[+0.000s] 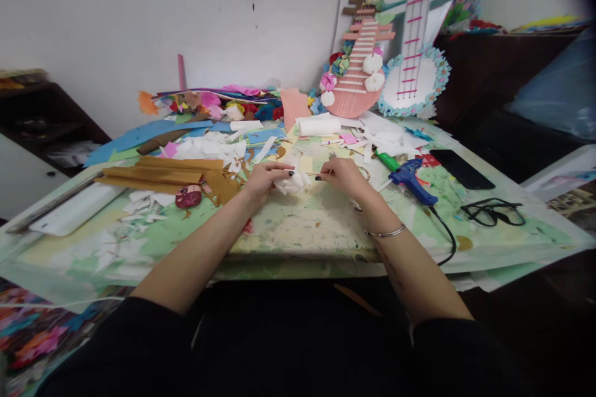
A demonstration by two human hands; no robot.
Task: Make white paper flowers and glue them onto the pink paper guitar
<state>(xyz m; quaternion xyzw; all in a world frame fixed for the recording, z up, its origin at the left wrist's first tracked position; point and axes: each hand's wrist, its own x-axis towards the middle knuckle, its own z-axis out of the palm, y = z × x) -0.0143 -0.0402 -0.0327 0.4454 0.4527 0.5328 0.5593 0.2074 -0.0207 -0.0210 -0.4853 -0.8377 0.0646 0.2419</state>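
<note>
My left hand (266, 180) is closed on a white crumpled paper flower (293, 183), just above the table. To its right, my right hand (339, 175) pinches the end of a thin yellowish stick (315, 173) that reaches toward the flower. Whether the stick touches the flower is too small to tell. Right of my right hand, a blue glue gun (413, 180) lies with its black cord running to the table's front edge. A roll of white paper (319, 126) lies behind my hands.
Brown crepe paper (161, 173) and a dark red patterned object (189, 196) lie at left. A phone (462, 169) and glasses (492, 212) are at right. Paper-decorated instrument models (358, 90) lean on the wall. Coloured paper scraps (209, 147) cover the table's back.
</note>
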